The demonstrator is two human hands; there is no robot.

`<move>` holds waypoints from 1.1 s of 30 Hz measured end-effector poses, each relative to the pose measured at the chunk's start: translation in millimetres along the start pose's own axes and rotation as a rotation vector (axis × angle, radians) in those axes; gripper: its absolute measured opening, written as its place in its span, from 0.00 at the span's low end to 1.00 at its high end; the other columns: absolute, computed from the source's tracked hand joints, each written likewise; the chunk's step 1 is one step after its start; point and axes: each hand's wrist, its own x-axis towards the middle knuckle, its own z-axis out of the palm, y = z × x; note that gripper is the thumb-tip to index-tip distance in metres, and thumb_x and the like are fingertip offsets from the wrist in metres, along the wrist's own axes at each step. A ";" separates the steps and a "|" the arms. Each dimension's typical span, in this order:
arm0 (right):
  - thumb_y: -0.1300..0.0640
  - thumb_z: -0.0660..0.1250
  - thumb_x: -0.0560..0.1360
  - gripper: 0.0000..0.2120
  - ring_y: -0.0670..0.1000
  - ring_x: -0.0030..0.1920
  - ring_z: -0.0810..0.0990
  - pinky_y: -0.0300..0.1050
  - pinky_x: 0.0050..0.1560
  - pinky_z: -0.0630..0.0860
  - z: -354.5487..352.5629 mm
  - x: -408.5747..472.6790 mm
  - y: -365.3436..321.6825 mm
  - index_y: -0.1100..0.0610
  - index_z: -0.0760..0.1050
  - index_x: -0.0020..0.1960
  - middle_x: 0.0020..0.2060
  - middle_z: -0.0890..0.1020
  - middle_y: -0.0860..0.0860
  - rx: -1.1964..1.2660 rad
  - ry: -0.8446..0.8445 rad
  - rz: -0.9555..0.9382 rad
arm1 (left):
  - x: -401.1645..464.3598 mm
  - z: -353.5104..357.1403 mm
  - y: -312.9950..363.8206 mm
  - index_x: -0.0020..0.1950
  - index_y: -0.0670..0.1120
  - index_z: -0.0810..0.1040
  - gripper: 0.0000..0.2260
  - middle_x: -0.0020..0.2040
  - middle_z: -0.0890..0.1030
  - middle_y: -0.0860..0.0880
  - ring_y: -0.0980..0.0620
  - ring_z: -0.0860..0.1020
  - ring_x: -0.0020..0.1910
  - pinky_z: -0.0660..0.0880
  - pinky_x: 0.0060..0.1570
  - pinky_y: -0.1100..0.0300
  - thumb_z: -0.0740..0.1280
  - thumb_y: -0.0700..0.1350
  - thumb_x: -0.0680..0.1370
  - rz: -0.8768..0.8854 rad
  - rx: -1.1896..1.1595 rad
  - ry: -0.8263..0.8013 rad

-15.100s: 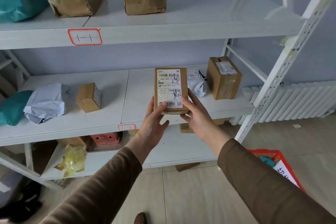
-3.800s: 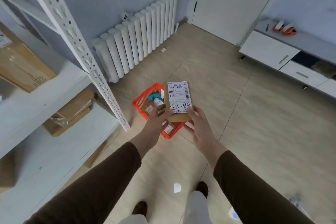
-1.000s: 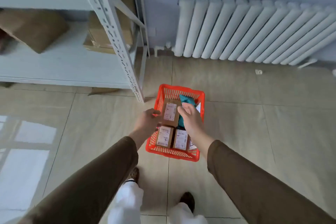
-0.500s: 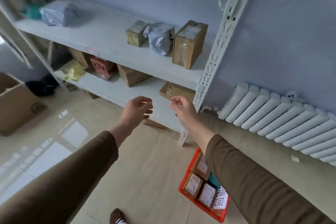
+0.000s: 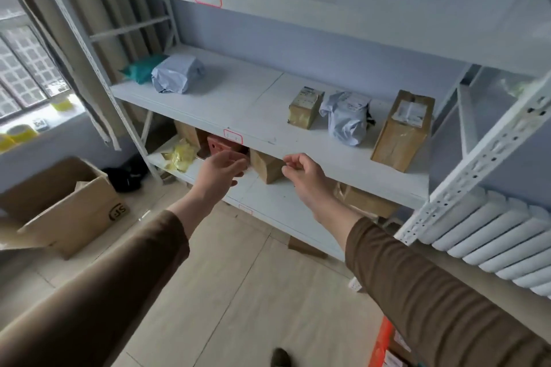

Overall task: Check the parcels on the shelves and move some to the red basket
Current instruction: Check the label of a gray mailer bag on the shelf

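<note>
On the middle shelf point(image 5: 238, 110), small box point(image 5: 304, 107) sits left of wrapped parcel point(image 5: 347, 118), tall box point(image 5: 401, 131) rightmost

White middle shelf point(image 5: 232, 104), grey bag point(image 5: 347, 118), two cardboard boxes, teal bag point(image 5: 143, 70)

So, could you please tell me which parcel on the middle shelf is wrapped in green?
The green parcel at the shelf's far left end, tucked behind a grey bag; the others there are grey bags or brown boxes.

An open cardboard box point(image 5: 64, 205) sits on the floor at lower left, below a barred window point(image 5: 22, 68). A white radiator point(image 5: 492, 235) lines the wall at right. Beige tiles point(image 5: 238, 292) cover the floor.
</note>
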 end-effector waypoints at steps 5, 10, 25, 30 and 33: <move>0.55 0.67 0.80 0.11 0.48 0.54 0.78 0.41 0.49 0.72 64.0 85.6 -20.7 0.53 0.77 0.62 0.56 0.79 0.47 -0.022 0.014 -0.012 | 82.8 -57.8 -11.0 0.54 0.48 0.83 0.04 0.50 0.86 0.49 0.48 0.84 0.53 0.80 0.54 0.52 0.69 0.44 0.82 -0.002 0.015 0.042; 0.56 0.67 0.80 0.16 0.50 0.57 0.79 0.47 0.55 0.78 138.1 176.1 -52.6 0.52 0.73 0.66 0.58 0.78 0.47 0.024 0.027 0.013 | 172.3 -127.7 -20.1 0.58 0.46 0.84 0.07 0.53 0.87 0.47 0.50 0.84 0.51 0.80 0.52 0.56 0.71 0.46 0.81 -0.012 0.054 0.103; 0.57 0.66 0.80 0.14 0.54 0.62 0.78 0.53 0.65 0.76 357.1 373.9 -123.7 0.54 0.75 0.65 0.59 0.79 0.50 0.106 0.043 0.092 | 395.4 -332.7 -75.3 0.67 0.44 0.78 0.15 0.59 0.83 0.47 0.59 0.81 0.47 0.75 0.35 0.73 0.70 0.46 0.82 -0.067 0.000 0.091; 0.55 0.67 0.81 0.14 0.50 0.61 0.77 0.50 0.66 0.74 409.3 426.5 -147.0 0.52 0.74 0.66 0.59 0.77 0.46 0.117 0.088 0.132 | 477.0 -386.4 -90.8 0.72 0.45 0.74 0.22 0.66 0.79 0.46 0.48 0.79 0.63 0.74 0.66 0.54 0.71 0.51 0.80 -0.076 0.065 -0.006; 0.55 0.67 0.81 0.21 0.48 0.61 0.75 0.43 0.61 0.70 425.7 455.1 -156.7 0.55 0.71 0.73 0.62 0.76 0.48 0.125 0.137 0.156 | 524.5 -397.4 -93.5 0.74 0.45 0.72 0.24 0.71 0.76 0.45 0.46 0.75 0.70 0.70 0.69 0.54 0.72 0.51 0.80 -0.078 0.076 -0.050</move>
